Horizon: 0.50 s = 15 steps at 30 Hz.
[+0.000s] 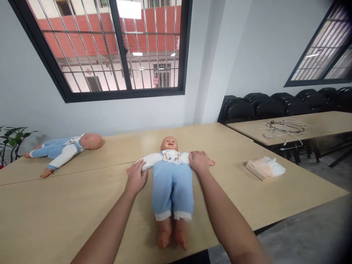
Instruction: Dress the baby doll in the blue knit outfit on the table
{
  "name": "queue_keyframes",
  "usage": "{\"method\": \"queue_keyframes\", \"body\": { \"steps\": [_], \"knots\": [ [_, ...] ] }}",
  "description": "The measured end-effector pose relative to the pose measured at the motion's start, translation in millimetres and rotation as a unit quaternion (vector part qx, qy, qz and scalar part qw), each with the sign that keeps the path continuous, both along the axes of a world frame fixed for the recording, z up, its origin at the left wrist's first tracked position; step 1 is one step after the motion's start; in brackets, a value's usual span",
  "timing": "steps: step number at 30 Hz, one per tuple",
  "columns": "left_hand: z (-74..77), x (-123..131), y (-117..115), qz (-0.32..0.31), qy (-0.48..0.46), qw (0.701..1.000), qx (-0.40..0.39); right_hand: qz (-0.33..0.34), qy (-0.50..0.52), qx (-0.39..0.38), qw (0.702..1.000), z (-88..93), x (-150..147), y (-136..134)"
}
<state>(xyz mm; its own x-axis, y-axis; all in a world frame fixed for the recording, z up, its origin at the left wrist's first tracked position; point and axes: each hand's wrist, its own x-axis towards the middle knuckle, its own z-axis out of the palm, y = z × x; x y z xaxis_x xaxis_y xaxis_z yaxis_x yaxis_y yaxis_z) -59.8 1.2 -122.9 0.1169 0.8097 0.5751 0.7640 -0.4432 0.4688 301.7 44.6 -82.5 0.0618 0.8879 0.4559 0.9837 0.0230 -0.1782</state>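
A baby doll [172,179] in blue trousers and a white-sleeved top lies on its back on the light wooden table, feet toward me, arms spread to both sides. A cartoon face decorates its bib. My left hand [136,176] is closed around the forearm of the doll's arm on the left, near its hand. On the other side, my right hand [199,161] wraps over the doll's sleeve, with the doll's small hand showing past my fingers. My right fingertips are partly hidden.
A second doll [66,148] in similar clothes lies at the table's far left, beside a potted plant [13,141]. A tissue pack [265,168] rests on the right. Cables [286,128] lie on another table, with black folding chairs [242,110] behind. A barred window [123,47] faces me.
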Motion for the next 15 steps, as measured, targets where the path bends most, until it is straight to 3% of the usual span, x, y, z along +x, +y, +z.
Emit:
{"method": "queue_keyframes", "body": {
  "steps": [4,8,12,15],
  "knots": [
    [-10.0,-19.3,6.2,0.065,0.014,0.997,-0.037,-0.094,0.022,-0.017,0.995,-0.3,24.9,2.1],
    [-10.3,-28.6,11.2,0.088,0.012,0.994,-0.060,-0.116,0.031,-0.026,0.992,-1.1,32.0,3.2],
    [-7.7,-36.1,13.9,0.136,0.020,0.986,-0.097,-0.091,0.059,-0.031,0.994,3.6,25.9,5.0],
    [-2.6,-38.1,13.1,0.149,0.020,0.983,-0.101,-0.004,0.085,-0.031,0.996,9.9,13.1,3.9]
  ]
}}
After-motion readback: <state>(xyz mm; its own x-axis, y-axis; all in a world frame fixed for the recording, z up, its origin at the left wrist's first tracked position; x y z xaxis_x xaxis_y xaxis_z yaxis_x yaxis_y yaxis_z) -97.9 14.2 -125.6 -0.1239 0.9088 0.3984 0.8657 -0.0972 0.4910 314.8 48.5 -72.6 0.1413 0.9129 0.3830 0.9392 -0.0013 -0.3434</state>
